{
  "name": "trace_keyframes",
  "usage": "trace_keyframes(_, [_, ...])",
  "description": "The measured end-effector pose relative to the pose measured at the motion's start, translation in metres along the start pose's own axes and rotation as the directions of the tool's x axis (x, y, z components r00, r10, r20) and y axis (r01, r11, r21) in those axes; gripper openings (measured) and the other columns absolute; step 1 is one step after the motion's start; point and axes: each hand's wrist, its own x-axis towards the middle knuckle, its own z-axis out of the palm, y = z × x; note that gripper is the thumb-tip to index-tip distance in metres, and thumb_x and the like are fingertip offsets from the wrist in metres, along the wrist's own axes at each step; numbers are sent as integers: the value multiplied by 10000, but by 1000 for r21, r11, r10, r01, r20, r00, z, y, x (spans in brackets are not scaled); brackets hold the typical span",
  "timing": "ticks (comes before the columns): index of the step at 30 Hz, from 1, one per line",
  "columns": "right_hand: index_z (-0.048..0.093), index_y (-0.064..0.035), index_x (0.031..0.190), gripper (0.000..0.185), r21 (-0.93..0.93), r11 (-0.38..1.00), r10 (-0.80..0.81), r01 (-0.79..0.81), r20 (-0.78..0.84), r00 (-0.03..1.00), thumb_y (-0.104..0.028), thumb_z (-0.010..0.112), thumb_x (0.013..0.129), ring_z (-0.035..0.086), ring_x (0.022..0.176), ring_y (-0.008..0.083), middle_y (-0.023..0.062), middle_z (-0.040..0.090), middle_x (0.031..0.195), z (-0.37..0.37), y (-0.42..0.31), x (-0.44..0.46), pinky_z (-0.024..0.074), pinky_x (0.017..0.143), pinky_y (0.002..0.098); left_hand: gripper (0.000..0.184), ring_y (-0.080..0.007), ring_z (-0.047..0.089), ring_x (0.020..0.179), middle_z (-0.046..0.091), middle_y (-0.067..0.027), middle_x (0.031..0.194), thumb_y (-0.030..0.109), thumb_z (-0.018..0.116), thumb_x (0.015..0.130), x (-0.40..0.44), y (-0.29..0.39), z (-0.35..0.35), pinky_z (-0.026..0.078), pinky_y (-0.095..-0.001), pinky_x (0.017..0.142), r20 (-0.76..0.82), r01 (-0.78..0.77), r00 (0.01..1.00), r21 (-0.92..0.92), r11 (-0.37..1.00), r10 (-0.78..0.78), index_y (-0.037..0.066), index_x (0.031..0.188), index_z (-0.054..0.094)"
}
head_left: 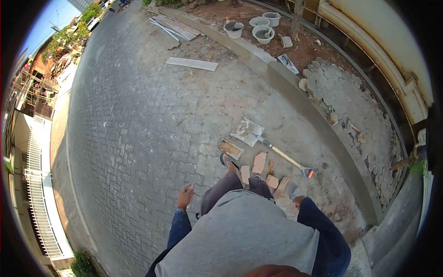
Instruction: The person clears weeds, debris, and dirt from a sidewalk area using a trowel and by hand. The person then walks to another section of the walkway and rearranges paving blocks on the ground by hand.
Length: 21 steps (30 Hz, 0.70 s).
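Note:
My left hand (185, 197) hangs out to the side above the paving with its fingers curled; the fingertips look grey, and whether anything is in them is too small to tell. Low by my right leg, my right hand (299, 200) is closed on a trowel (293, 189) whose grey blade points forward. Reddish brick pieces (260, 162) lie around my feet. Just ahead is a shovel (249, 132), flat on the ground, its handle pointing right. Beside my sandalled foot (229, 162) rests a mortar-smeared trough-shaped piece (231, 148).
A low cement-faced kerb (318, 113) curves along the right. Behind it stand several buckets (263, 33) with grey mix, near a tree trunk (299, 16). Boards (192, 63) lie farther up the paved road (134, 115). A white gate (41, 194) lines the left.

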Motion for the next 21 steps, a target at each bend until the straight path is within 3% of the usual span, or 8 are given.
trace_keyframes(4, [675,-91,827,151,-332,941,-15,-65,-232,973,-193,687,717,671,809,325,153,680,813,-147,-1,89,509,682,457,543,-241,654,972,621,-145,1204,330,590,913,-50,-70,-42,474,-365,818,-146,232,960,-55,971,-238,25,1350,489])
trace_keyframes(7, [604,57,906,305,816,567,582,-115,-299,756,-208,687,779,594,509,239,161,629,713,-293,-77,105,473,498,399,497,-235,671,883,662,-122,1097,301,648,861,-81,-178,-57,500,-339,724,-169,396,885,-213,893,-433,38,1269,540])
trace_keyframes(10, [591,54,1010,388,813,580,529,59,-431,731,-232,707,775,604,516,237,179,647,744,-348,-100,143,470,491,394,501,-261,659,921,662,-117,1103,284,660,833,-106,-247,-60,499,-368,763,189,-41,973,710,703,-134,46,1259,545])
trace_keyframes(13, [586,43,1056,436,711,697,515,91,-584,627,-279,707,788,635,544,261,201,662,780,-384,-149,129,479,501,392,508,-287,648,959,662,-112,1109,267,672,804,-95,-258,-49,497,-397,802,299,-115,942,710,695,-151,55,1249,550])
trace_keyframes(15, [575,11,1114,509,719,694,515,44,-538,668,-340,697,766,601,1014,435,284,634,1042,-393,-187,90,469,833,477,513,-305,640,985,662,-108,1113,256,680,786,-62,-249,-44,496,-417,829,375,-226,923,708,669,-85,61,1243,554])
trace_keyframes(18, [598,-4,1118,497,782,616,579,-93,-371,726,-327,705,756,652,880,406,251,668,927,-329,-183,97,492,751,467,522,-331,629,1023,662,-103,1119,239,692,757,5,-224,-47,495,-446,868,536,-544,825,666,510,180,69,1233,559])
trace_keyframes(20, [623,36,985,392,796,594,532,-115,-282,799,-277,718,768,635,666,319,194,643,756,-262,-171,100,476,582,427,514,-313,641,1003,654,-134,1141,235,670,816,39,-100,-58,519,-407,837,271,-161,942,883,441,-198,20,1263,538])
trace_keyframes(21, [624,83,876,350,710,702,432,-58,-360,827,-240,724,785,602,510,251,154,608,630,-209,-149,114,451,451,400,511,-292,647,988,649,-151,1147,238,659,843,78,-103,-66,529,-379,805,216,26,965,491,871,-151,-7,1273,530])
